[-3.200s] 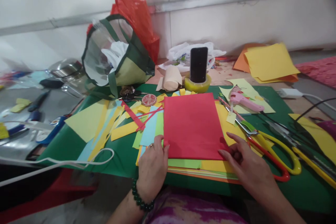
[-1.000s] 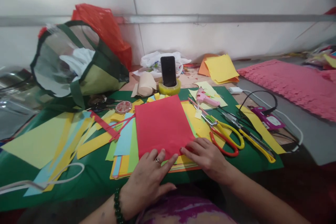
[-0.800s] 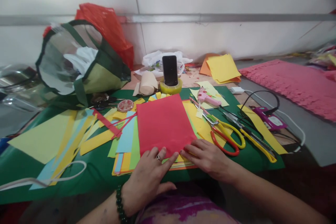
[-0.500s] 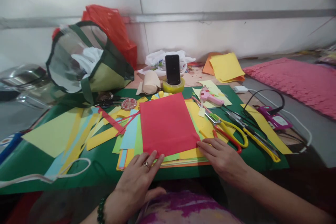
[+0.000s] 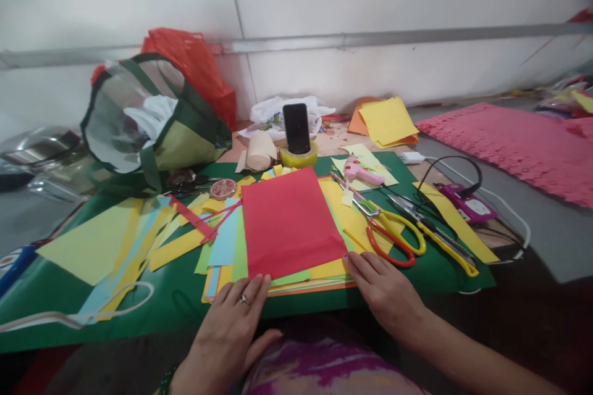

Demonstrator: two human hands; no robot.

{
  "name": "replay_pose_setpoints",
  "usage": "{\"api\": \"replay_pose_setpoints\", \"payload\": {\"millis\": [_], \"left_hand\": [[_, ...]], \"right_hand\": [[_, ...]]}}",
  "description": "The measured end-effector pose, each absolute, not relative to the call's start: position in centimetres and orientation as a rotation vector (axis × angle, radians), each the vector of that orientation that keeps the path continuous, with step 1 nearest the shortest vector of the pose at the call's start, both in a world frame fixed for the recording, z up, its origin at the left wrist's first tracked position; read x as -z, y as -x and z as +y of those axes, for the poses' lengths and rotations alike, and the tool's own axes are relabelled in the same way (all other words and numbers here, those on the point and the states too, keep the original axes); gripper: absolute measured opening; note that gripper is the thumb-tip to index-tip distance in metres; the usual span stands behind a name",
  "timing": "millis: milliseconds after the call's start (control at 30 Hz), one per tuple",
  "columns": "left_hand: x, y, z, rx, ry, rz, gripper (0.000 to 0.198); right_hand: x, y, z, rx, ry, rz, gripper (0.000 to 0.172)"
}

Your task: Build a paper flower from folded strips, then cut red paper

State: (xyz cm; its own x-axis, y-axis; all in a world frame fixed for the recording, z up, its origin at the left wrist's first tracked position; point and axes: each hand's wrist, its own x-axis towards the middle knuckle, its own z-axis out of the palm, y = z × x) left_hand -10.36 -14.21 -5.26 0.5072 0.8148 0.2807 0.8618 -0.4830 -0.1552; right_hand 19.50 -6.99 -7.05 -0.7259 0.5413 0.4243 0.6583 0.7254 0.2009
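Observation:
A red sheet [image 5: 291, 222] lies on top of a stack of yellow, green, blue and orange papers on the green mat [image 5: 324, 304]. My left hand [image 5: 229, 321], with a ring, rests its fingertips on the sheet's lower left edge, thumb spread apart. At the sheet's lower right corner, my right hand [image 5: 384, 293] touches the edge with its fingers extended and flat. Red and yellow handled scissors [image 5: 389, 222] lie to the right of the sheet, beside a pink glue gun [image 5: 361, 171]. Red strips [image 5: 192, 219] cross yellow and blue papers on the left.
A phone [image 5: 296, 128] stands on a yellow tape roll [image 5: 299, 154] behind the sheet. An open green bag [image 5: 194, 129] leans at the back left. Box cutters [image 5: 449, 244], a purple device [image 5: 467, 203] and cables lie at the right.
The view has shifted a little, so the scene sits slightly lower and further left. Both hands remain at the red sheet's lower edge.

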Motion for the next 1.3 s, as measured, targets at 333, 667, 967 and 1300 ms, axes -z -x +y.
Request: {"api": "replay_pose_setpoints", "payload": {"millis": [333,667,967,1300], "left_hand": [[3.8,10.0,-13.3,0.281,2.363,-1.425,0.041],[2.3,3.4,-6.3,0.104,2.603,-1.796,0.045],[3.5,3.7,-4.3,0.204,2.892,-1.792,0.054],[3.8,4.0,-3.8,0.589,2.975,-2.016,0.025]], "right_hand": [[5.5,-22.3,-6.2,0.137,1.034,-2.386,0.034],[5.8,-27.2,-4.1,0.262,1.607,-2.128,0.026],[6.5,-32.1,-4.8,0.05,2.135,-1.822,0.029],[5.6,-31.5,-7.0,0.007,1.809,-1.752,0.036]]}}
